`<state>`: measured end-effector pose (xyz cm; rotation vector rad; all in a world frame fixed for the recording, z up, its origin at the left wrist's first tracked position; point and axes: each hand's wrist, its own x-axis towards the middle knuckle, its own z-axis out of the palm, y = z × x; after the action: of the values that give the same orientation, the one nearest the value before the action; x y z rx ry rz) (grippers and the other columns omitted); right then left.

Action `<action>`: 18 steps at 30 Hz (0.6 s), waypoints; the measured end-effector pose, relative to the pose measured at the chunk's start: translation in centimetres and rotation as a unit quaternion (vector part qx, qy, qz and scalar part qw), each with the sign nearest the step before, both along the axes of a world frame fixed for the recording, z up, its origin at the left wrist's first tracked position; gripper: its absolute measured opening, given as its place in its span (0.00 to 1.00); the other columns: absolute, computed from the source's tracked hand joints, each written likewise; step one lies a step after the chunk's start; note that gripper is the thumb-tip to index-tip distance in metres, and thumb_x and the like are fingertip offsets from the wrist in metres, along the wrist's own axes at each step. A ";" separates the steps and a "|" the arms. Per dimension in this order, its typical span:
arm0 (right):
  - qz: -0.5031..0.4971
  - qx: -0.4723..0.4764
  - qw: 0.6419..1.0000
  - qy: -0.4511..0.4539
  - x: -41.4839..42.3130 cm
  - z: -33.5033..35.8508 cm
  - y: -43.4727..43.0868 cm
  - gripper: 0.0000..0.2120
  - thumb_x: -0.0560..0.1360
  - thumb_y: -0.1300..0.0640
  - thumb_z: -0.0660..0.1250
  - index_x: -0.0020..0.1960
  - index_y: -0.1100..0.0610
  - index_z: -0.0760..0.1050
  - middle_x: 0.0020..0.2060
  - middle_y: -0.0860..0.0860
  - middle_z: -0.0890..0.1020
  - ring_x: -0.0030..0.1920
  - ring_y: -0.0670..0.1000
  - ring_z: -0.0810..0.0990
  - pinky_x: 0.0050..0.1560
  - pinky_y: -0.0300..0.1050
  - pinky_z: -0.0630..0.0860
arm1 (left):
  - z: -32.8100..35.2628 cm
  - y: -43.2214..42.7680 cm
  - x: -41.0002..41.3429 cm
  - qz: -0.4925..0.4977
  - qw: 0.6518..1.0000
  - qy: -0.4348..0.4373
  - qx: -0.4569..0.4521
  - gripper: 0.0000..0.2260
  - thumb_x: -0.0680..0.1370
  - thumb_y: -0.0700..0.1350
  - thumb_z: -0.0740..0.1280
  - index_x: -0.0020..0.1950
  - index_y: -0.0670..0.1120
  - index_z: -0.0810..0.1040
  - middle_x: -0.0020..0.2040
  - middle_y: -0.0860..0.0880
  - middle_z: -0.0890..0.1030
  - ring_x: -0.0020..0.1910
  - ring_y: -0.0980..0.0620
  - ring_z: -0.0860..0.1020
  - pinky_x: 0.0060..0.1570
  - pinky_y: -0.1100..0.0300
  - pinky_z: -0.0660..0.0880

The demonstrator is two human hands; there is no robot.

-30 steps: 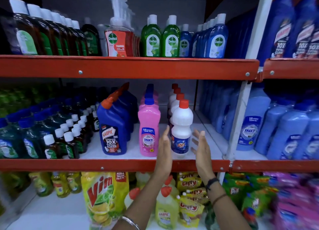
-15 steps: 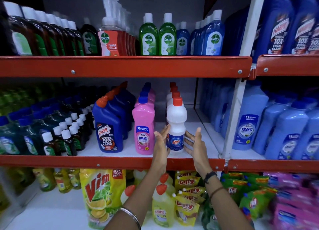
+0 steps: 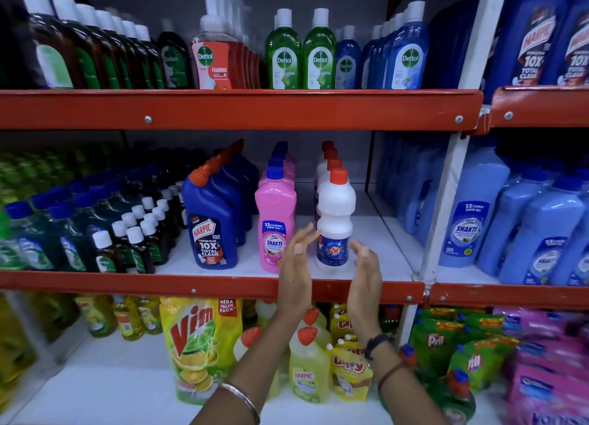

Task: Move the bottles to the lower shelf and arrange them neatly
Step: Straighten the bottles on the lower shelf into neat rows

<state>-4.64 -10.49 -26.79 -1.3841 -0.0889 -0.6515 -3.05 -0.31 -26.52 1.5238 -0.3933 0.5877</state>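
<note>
Reaching up toward a middle shelf (image 3: 223, 284), a person is holding both hands open on either side of a white bottle (image 3: 335, 220) with a red cap. The bottle is standing upright, long axis vertical, right between the two hands, at the front of its row. The left hand (image 3: 294, 271), fingers spread, is hovering just beside the label; the right hand (image 3: 365, 274), equally near, is curling loosely, holding nothing. A pink bottle (image 3: 274, 223) is standing immediately left of the left hand.
</note>
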 end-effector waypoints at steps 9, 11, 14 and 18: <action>0.202 0.025 0.976 0.083 2.0 0.9 6.9 0.42 0.68 0.27 0.44 0.74 0.50 0.56 0.75 0.47 0.60 0.74 0.46 0.59 0.68 0.40 0.59 | 0.8 7.5 2.3 0.020 0.995 0.072 -0.069 0.22 0.75 0.67 0.45 0.68 0.69 0.60 0.77 0.52 0.60 0.70 0.61 0.66 0.61 0.66 0.69; 0.220 0.067 0.968 0.105 2.9 1.3 7.3 0.36 0.74 0.35 0.39 0.75 0.53 0.53 0.76 0.51 0.58 0.74 0.48 0.59 0.69 0.41 0.59 | 1.1 8.6 2.7 -0.016 0.994 0.097 -0.046 0.21 0.74 0.70 0.45 0.66 0.75 0.59 0.78 0.54 0.58 0.73 0.54 0.63 0.66 0.54 0.67; 0.243 0.081 0.959 0.125 3.7 1.3 7.2 0.33 0.77 0.38 0.37 0.75 0.53 0.56 0.74 0.52 0.64 0.72 0.50 0.64 0.71 0.46 0.61 | 1.3 9.1 2.6 -0.051 0.992 0.112 -0.017 0.18 0.78 0.69 0.42 0.66 0.76 0.59 0.76 0.56 0.62 0.72 0.53 0.66 0.66 0.53 0.66; 0.252 0.075 0.954 0.141 4.0 1.5 7.3 0.34 0.76 0.36 0.37 0.74 0.53 0.57 0.73 0.53 0.66 0.70 0.50 0.66 0.70 0.48 0.62 | 1.6 9.0 2.0 -0.054 0.992 0.112 -0.004 0.18 0.78 0.63 0.43 0.66 0.72 0.61 0.68 0.58 0.69 0.64 0.60 0.72 0.59 0.63 0.70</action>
<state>-0.69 -3.21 -25.29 -1.2277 -0.1551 -0.0311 -1.08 8.67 -24.96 1.5325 -0.2976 0.3281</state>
